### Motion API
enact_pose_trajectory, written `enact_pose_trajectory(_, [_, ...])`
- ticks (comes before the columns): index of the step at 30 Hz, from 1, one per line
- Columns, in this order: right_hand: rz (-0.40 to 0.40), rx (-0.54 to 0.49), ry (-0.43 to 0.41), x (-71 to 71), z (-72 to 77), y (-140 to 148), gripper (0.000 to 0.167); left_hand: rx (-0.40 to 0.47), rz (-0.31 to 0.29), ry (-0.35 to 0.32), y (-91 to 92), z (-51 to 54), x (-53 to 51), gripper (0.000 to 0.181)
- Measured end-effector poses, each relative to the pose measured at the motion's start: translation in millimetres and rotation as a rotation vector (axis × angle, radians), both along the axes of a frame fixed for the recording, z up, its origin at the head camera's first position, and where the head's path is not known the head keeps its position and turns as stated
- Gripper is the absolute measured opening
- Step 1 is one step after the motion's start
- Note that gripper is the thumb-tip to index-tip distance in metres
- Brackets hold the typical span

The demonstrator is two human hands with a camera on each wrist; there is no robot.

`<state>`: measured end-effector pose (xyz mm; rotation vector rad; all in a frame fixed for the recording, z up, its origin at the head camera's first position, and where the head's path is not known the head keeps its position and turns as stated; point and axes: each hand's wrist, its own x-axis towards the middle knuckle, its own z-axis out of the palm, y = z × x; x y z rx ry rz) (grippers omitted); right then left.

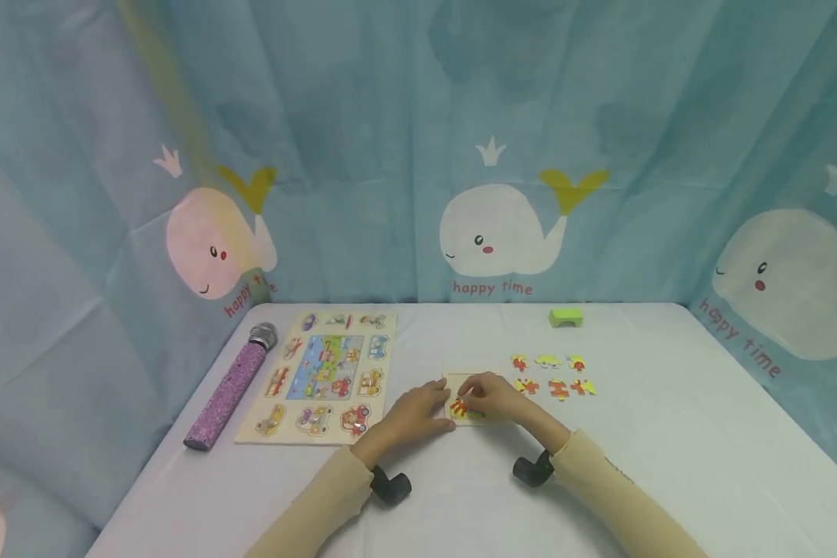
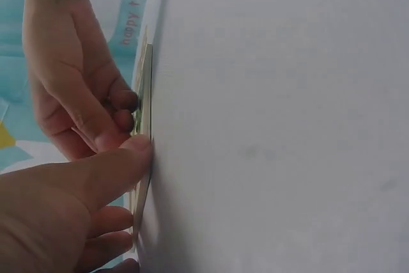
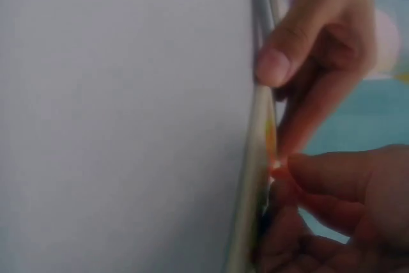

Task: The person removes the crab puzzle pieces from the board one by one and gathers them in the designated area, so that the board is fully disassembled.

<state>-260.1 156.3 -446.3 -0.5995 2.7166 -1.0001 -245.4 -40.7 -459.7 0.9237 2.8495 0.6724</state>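
A small wooden puzzle board (image 1: 449, 381) lies on the table with red and yellow puzzle pieces (image 1: 458, 411) in its near part. My left hand (image 1: 413, 415) holds the board at its left side, the thumb against the near edge (image 2: 148, 119). Above the board, my right hand (image 1: 497, 397) pinches a small reddish puzzle piece (image 3: 278, 172) between thumb and fingers, which hide most of it. Several loose red and yellow jigsaw pieces (image 1: 559, 389) lie in two rows to the right of the board.
A large wooden vehicle puzzle (image 1: 384, 372) lies to the left, beside a purple glitter microphone (image 1: 229, 393). At the back right stands a green arch block (image 1: 566, 318). A whale-print curtain (image 1: 363, 155) hangs behind the white table (image 1: 453, 496).
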Motion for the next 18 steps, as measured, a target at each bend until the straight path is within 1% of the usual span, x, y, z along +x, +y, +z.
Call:
enact_pose_trajectory(5, [0.005,-0.023,0.049,2.4,-3.7,-4,0.013,0.016,0.006,0.006,1.2,-2.1,-1.3,0.061])
enact_pose_trajectory(10, [-0.028,-0.020,0.032,3.2,-4.5,-6,0.010,0.028,0.015,0.000,1.3,-4.8,-3.2,0.063])
enact_pose_trajectory(15, [-0.063,-0.015,0.017,8.1,-3.8,-10,0.008,0.023,0.017,-0.004,2.2,-7.4,-4.6,0.062])
enact_pose_trajectory(18, [-0.070,-0.010,0.021,10.6,-3.1,-13,0.008,0.019,0.018,-0.007,2.7,-7.5,-4.3,0.061])
